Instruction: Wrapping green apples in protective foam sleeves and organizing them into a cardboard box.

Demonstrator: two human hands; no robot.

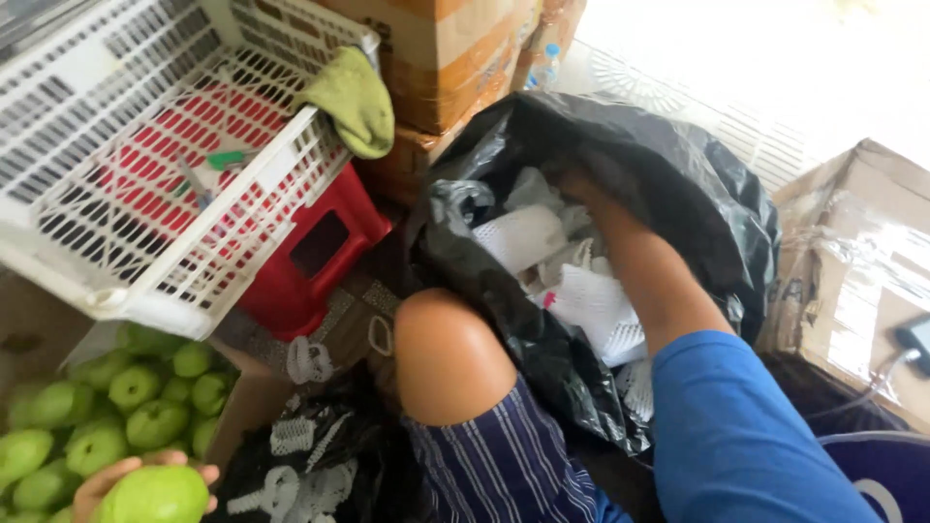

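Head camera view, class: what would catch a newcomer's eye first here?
The big black plastic bag at centre, stuffed with white foam nets, with the right hand reaching deep inside. At bottom left, the left hand holds a green fruit beside a box of more green fruits, under a tilted white crate.

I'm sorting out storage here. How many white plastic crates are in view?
1: a white crate at upper left, tilted on a red stool, above the green fruit. Others may sit outside the view.

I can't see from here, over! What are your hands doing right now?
Left hand cupped round a green guava. Right hand deep in the black bag among white foam nets; its grip hidden. Bent knee between them.
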